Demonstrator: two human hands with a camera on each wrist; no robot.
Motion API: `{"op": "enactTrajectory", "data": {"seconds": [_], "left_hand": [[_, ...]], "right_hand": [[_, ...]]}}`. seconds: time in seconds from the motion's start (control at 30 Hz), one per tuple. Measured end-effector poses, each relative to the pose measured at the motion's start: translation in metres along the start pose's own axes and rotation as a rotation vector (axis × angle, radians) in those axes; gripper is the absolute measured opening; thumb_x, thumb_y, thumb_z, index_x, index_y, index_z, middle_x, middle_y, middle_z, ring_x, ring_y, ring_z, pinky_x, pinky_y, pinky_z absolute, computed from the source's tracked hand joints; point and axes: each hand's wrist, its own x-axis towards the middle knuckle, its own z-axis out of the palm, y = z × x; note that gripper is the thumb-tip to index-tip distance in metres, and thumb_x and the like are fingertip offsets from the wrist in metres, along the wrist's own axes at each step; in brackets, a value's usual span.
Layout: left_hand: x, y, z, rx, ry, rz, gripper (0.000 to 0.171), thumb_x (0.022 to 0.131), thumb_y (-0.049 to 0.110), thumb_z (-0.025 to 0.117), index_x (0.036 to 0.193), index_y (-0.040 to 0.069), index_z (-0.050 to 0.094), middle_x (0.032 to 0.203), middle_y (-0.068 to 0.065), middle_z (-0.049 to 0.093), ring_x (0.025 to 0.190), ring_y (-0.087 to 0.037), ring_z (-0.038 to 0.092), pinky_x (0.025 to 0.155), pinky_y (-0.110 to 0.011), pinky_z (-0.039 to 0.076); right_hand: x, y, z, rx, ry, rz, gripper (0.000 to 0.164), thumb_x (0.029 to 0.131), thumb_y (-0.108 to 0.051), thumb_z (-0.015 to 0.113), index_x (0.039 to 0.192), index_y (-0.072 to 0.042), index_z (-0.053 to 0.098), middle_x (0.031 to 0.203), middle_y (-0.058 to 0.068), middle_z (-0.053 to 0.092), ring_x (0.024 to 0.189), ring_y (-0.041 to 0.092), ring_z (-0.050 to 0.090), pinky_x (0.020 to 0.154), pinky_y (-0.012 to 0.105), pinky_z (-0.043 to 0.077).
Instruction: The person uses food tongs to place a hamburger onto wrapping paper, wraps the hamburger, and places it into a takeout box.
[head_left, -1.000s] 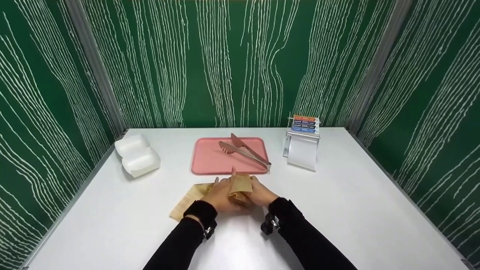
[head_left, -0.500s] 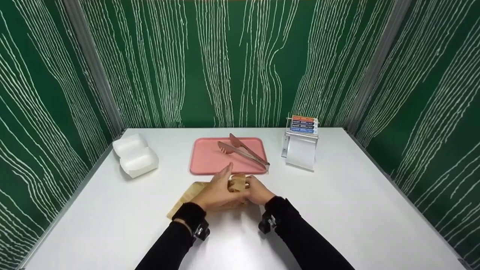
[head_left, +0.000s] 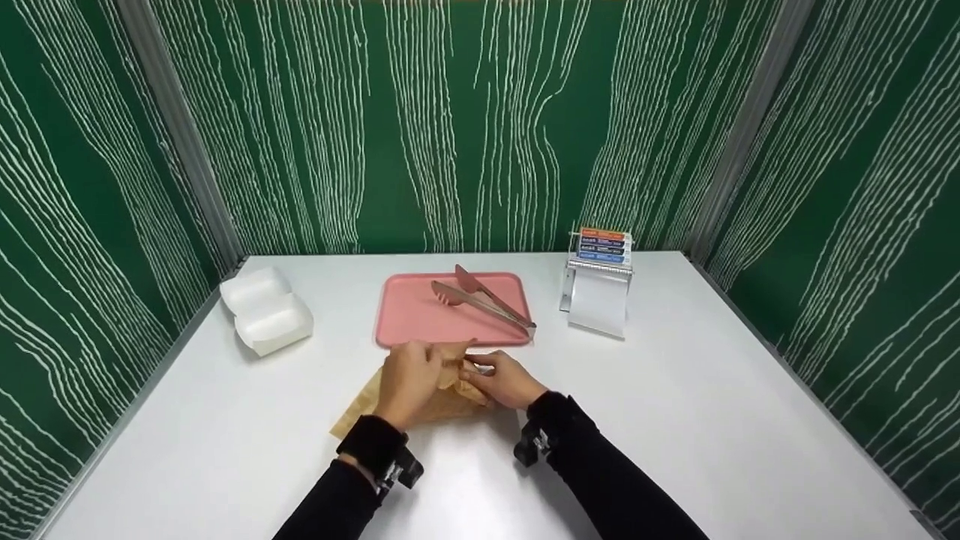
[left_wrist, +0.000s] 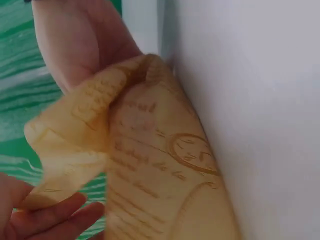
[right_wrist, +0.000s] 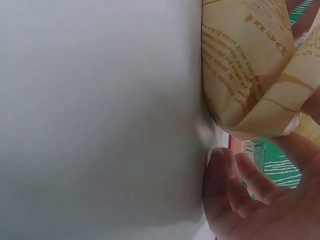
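A sheet of tan printed wrapping paper point(head_left: 442, 405) is bunched and folded into a bundle on the white table, with whatever lies inside hidden. My left hand point(head_left: 410, 381) pinches a raised flap of it; in the left wrist view that flap point(left_wrist: 75, 155) runs down to the thumb and fingers. My right hand point(head_left: 508, 379) is at the bundle's right end, its thumb and index finger on the folded paper. From the right wrist, the other fingers point(right_wrist: 250, 190) show curled beside the paper end point(right_wrist: 255, 117), close over the table.
Just beyond the bundle is a pink tray point(head_left: 405, 322) with metal tongs point(head_left: 487, 304) lying on it. An open white takeaway box point(head_left: 266, 311) stands at the left. A dispenser with a white roll point(head_left: 598, 289) stands at the back right. Green walls enclose the table.
My left hand has turned from lying along the bundle to a raised pinch, lifting a paper flap up. My right hand has stayed at the right end, its fingers shifting on the paper.
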Motion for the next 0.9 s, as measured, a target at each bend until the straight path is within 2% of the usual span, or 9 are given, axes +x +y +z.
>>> {"op": "enactTrajectory", "data": {"seconds": [0.13, 0.2, 0.3, 0.4, 0.5, 0.63, 0.73, 0.8, 0.9], "left_hand": [[-0.001, -0.017, -0.001, -0.167, 0.036, -0.160, 0.028, 0.104, 0.006, 0.056, 0.077, 0.006, 0.061, 0.059, 0.005, 0.043, 0.050, -0.010, 0.039, 0.049, -0.026, 0.035], [-0.001, -0.023, -0.001, -0.236, 0.060, -0.216, 0.040, 0.104, 0.007, 0.055, 0.065, 0.012, 0.049, 0.057, 0.007, 0.037, 0.050, -0.010, 0.035, 0.050, -0.025, 0.032], [-0.002, -0.029, 0.001, -0.297, 0.078, -0.255, 0.051, 0.103, 0.008, 0.054, 0.057, 0.019, 0.034, 0.054, 0.008, 0.030, 0.050, -0.009, 0.030, 0.051, -0.025, 0.027], [-0.003, -0.032, 0.002, -0.317, 0.093, -0.267, 0.052, 0.101, 0.008, 0.055, 0.056, 0.019, 0.031, 0.053, 0.008, 0.026, 0.050, -0.010, 0.026, 0.052, -0.025, 0.024], [-0.004, -0.034, 0.003, -0.315, 0.088, -0.276, 0.050, 0.098, 0.008, 0.056, 0.056, 0.019, 0.032, 0.054, 0.008, 0.025, 0.051, -0.010, 0.026, 0.053, -0.025, 0.024], [-0.003, -0.039, 0.004, -0.338, 0.043, -0.287, 0.046, 0.097, 0.008, 0.056, 0.058, 0.019, 0.033, 0.055, 0.008, 0.029, 0.053, -0.010, 0.031, 0.054, -0.025, 0.028], [0.001, -0.042, 0.002, -0.364, -0.030, -0.284, 0.044, 0.098, 0.009, 0.055, 0.060, 0.019, 0.037, 0.058, 0.007, 0.033, 0.058, -0.011, 0.036, 0.058, -0.026, 0.033], [0.002, -0.042, -0.001, -0.370, -0.076, -0.285, 0.042, 0.099, 0.009, 0.054, 0.061, 0.018, 0.038, 0.059, 0.007, 0.035, 0.059, -0.012, 0.038, 0.060, -0.026, 0.035], [0.002, -0.041, -0.006, -0.275, -0.078, -0.226, 0.041, 0.098, 0.010, 0.056, 0.060, 0.016, 0.042, 0.060, 0.004, 0.040, 0.061, -0.015, 0.043, 0.062, -0.030, 0.038]], "right_hand": [[0.000, -0.001, 0.002, 0.013, -0.007, 0.033, 0.047, 0.105, -0.022, 0.071, 0.142, 0.005, 0.064, 0.120, 0.025, 0.073, 0.083, 0.011, 0.072, 0.062, 0.017, 0.052], [0.000, -0.002, 0.003, 0.002, -0.001, 0.042, 0.047, 0.105, -0.023, 0.071, 0.143, 0.004, 0.064, 0.123, 0.024, 0.071, 0.086, 0.010, 0.070, 0.066, 0.017, 0.053], [-0.001, -0.002, 0.003, -0.005, 0.012, 0.054, 0.049, 0.104, -0.024, 0.071, 0.144, 0.004, 0.062, 0.128, 0.025, 0.069, 0.095, 0.016, 0.073, 0.072, 0.021, 0.055], [-0.003, 0.000, 0.004, 0.003, 0.048, 0.012, 0.054, 0.103, -0.022, 0.073, 0.147, 0.005, 0.058, 0.137, 0.028, 0.063, 0.105, 0.030, 0.074, 0.081, 0.031, 0.060], [-0.006, 0.004, 0.005, -0.030, 0.080, -0.108, 0.056, 0.100, -0.019, 0.077, 0.149, 0.003, 0.058, 0.145, 0.028, 0.055, 0.118, 0.039, 0.069, 0.094, 0.045, 0.060], [-0.011, 0.003, 0.004, -0.225, 0.057, -0.265, 0.059, 0.096, -0.024, 0.082, 0.148, -0.002, 0.062, 0.155, 0.018, 0.050, 0.138, 0.039, 0.053, 0.113, 0.056, 0.047], [-0.013, -0.003, 0.000, -0.379, 0.016, -0.283, 0.067, 0.094, -0.035, 0.084, 0.149, -0.004, 0.061, 0.158, 0.014, 0.052, 0.144, 0.040, 0.048, 0.118, 0.058, 0.042], [-0.013, -0.006, -0.002, -0.448, -0.009, -0.256, 0.073, 0.094, -0.043, 0.083, 0.151, -0.005, 0.059, 0.158, 0.014, 0.054, 0.145, 0.041, 0.048, 0.118, 0.057, 0.042], [-0.014, -0.008, -0.003, -0.481, -0.034, -0.203, 0.074, 0.095, -0.046, 0.081, 0.153, -0.007, 0.058, 0.157, 0.016, 0.055, 0.144, 0.042, 0.050, 0.118, 0.055, 0.043]]}}
